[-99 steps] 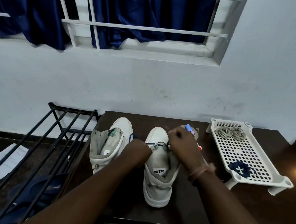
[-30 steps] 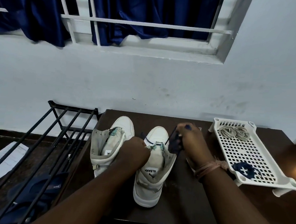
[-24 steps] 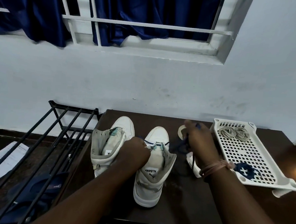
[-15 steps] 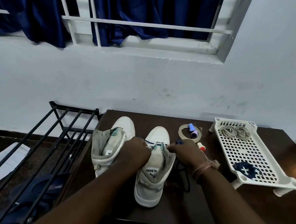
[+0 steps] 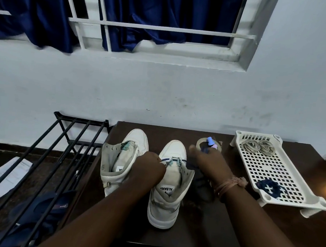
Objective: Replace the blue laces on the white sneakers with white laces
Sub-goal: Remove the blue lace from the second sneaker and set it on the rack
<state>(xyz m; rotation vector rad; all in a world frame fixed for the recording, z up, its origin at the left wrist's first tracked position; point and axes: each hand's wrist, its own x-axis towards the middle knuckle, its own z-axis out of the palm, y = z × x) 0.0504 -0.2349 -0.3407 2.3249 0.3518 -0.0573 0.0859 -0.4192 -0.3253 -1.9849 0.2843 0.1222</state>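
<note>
Two white high-top sneakers stand on the dark table, toes toward the wall. The left sneaker has no lace. The right sneaker still carries a blue lace across its lowest eyelets. My left hand is closed on the right sneaker's left collar. My right hand pinches the blue lace to the right of the shoe, and slack lace lies on the table beneath the wrist. Two coiled white laces rest at the far end of the white perforated tray; a bundled blue lace lies at its near end.
A tape roll and a small blue-capped tube sit behind my right hand. A black metal rack stands left of the table, with dark cloth and a sheet of paper on the floor below. The wall is close behind.
My right hand has pulled away from the shoe's eyelets up and to the right, drawing the blue lace out. My left hand has stayed on the shoe.
</note>
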